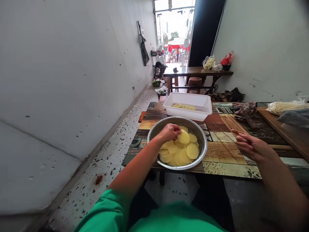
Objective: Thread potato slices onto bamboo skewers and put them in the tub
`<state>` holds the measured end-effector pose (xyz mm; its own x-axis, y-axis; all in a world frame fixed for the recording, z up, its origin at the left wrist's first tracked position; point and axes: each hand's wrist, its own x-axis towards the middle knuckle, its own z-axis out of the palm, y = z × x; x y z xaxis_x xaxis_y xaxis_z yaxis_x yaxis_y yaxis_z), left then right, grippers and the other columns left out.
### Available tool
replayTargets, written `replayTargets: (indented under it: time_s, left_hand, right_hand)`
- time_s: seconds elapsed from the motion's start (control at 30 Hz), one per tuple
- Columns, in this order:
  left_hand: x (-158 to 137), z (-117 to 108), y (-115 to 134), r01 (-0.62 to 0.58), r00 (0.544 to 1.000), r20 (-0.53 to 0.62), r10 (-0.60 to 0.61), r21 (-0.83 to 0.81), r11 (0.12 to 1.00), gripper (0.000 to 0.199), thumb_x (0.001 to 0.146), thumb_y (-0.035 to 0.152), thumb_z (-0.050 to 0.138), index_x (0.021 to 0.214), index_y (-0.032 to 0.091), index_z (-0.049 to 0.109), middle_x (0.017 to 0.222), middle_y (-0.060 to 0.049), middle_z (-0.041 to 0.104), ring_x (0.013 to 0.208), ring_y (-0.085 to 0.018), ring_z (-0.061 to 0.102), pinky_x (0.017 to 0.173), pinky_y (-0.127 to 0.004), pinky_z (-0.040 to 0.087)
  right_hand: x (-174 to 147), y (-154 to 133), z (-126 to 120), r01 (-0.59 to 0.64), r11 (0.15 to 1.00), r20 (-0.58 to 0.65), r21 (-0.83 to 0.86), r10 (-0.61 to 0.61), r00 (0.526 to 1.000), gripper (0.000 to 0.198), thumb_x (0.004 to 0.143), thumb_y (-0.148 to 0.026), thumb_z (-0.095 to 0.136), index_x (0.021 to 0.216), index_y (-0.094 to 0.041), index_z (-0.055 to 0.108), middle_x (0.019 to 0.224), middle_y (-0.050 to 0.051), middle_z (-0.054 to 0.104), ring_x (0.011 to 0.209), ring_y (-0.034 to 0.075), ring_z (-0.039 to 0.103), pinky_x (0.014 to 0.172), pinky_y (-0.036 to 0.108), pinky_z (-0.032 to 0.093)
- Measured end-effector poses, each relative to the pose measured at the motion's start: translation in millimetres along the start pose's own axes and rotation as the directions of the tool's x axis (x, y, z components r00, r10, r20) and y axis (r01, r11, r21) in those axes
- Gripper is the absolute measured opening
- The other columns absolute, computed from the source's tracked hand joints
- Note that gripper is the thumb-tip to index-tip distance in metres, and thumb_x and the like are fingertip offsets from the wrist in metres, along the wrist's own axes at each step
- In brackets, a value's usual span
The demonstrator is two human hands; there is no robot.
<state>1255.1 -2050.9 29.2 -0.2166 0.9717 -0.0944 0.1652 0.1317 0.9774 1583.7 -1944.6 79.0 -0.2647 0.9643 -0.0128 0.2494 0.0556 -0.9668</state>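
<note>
My left hand (169,132) is over a round metal basin (202,154), its fingers pinching a pale yellow potato slice (183,137) by the edge. Below it, many more potato slices (192,150) lie in the basin, seemingly in water. To the right, my right hand (251,146) is closed above the table, with its fingers curled. A thin bamboo skewer (223,132) runs up to these fingers and appears gripped in them, though its end is hidden. A bundle of bamboo skewers (229,124) lies on the table just beyond this hand.
Behind the basin stands a white plastic tub (188,113) with potato pieces inside. A crumpled cloth (245,108) and a wooden board (285,129) with bagged items (287,106) are at the right. Farther back, a person (160,69) bends near another table (200,71).
</note>
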Motion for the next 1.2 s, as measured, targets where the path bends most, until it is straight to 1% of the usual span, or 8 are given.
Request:
replayTargets:
  time_s: [0.1,0.3,0.5,0.6,0.7,0.87,1.03,1.2]
  left_hand:
    - [0.5,1.4,-1.4,-0.041,0.999,0.033,0.036,0.155,0.987,0.007,0.075,0.014,0.063,0.068,0.015,0.063,0.055,0.003,0.055,0.041,-0.008,0.05,0.043,-0.02,0.042]
    - [-1.7,4.9,-3.9,-0.14,0.986,0.02,0.168,0.651,0.746,0.019,0.062,0.008,0.066,0.049,0.018,0.057,0.058,-0.003,0.059,0.065,-0.02,0.061,0.066,-0.03,0.047]
    - [-5.3,2.4,1.7,-0.16,0.986,0.073,0.148,0.639,0.753,0.019,0.061,0.01,0.068,0.049,0.019,0.057,0.055,-0.003,0.059,0.066,-0.022,0.061,0.067,-0.031,0.046]
    - [-6.3,-1.9,9.6,-0.155,0.985,0.009,0.174,0.498,0.853,0.013,0.074,0.015,0.063,0.061,0.018,0.062,0.061,-0.002,0.063,0.063,-0.017,0.061,0.062,-0.026,0.045]
    - [-7.8,-2.7,15.4,-0.058,0.996,-0.066,0.068,0.134,0.989,0.011,0.079,0.012,0.059,0.069,0.016,0.059,0.057,0.001,0.062,0.053,-0.011,0.059,0.055,-0.022,0.045]
    - [-7.3,-2.8,17.0,0.001,0.991,-0.126,-0.054,-0.389,0.921,0.014,0.077,0.01,0.068,0.074,0.014,0.055,0.06,-0.001,0.066,0.054,-0.011,0.064,0.057,-0.022,0.051]
    - [-5.3,-5.2,15.9,-0.08,0.979,-0.202,-0.023,-0.483,0.872,0.025,0.068,0.017,0.081,0.075,0.013,0.057,0.062,0.0,0.068,0.054,-0.009,0.063,0.056,-0.019,0.05]
    - [-5.5,-3.4,14.7,-0.149,0.974,-0.225,0.038,-0.5,0.853,0.034,0.061,0.026,0.085,0.076,0.014,0.058,0.063,0.0,0.069,0.055,-0.01,0.064,0.058,-0.021,0.051]
  right_hand:
    - [-42.5,-2.1,19.4,-0.237,0.902,0.187,0.361,0.178,0.966,0.024,0.082,-0.034,0.068,0.099,-0.018,0.069,0.056,-0.007,0.038,0.037,0.002,0.024,0.038,0.02,0.013]
    - [-88.9,29.9,36.5,-0.391,0.748,0.338,0.536,0.234,0.911,0.027,0.072,-0.035,0.08,0.093,-0.021,0.07,0.053,-0.011,0.027,0.035,0.0,0.014,0.03,0.012,0.022]
    - [-102.1,41.0,17.3,-0.44,0.681,0.285,0.584,0.336,0.898,0.03,0.067,-0.033,0.084,0.092,-0.021,0.071,0.055,-0.011,0.024,0.037,-0.001,0.012,0.031,0.01,0.027]
    - [-110.8,40.7,9.8,-0.458,0.716,0.313,0.526,0.338,0.888,0.03,0.072,-0.039,0.082,0.095,-0.024,0.071,0.053,-0.011,0.022,0.036,0.0,0.013,0.031,0.013,0.028]
    - [-123.3,36.9,22.5,-0.427,0.806,0.325,0.409,0.308,0.894,0.032,0.073,-0.046,0.08,0.095,-0.024,0.071,0.051,-0.011,0.024,0.036,0.001,0.017,0.032,0.014,0.023]
    - [-138.3,26.4,79.2,-0.15,0.985,0.305,0.089,0.116,0.945,0.052,0.074,-0.059,0.074,0.105,-0.017,0.072,0.048,-0.008,0.034,0.041,0.006,0.031,0.038,0.019,0.025]
    - [-134.2,19.9,108.7,0.182,0.966,0.211,-0.185,-0.142,0.967,0.05,0.082,-0.055,0.06,0.106,-0.014,0.076,0.054,0.001,0.055,0.056,0.017,0.054,0.052,0.028,0.044]
    - [-129.8,13.5,108.7,0.275,0.915,0.208,-0.295,-0.22,0.953,0.048,0.086,-0.05,0.052,0.106,-0.015,0.077,0.061,0.005,0.064,0.064,0.022,0.061,0.063,0.033,0.05]
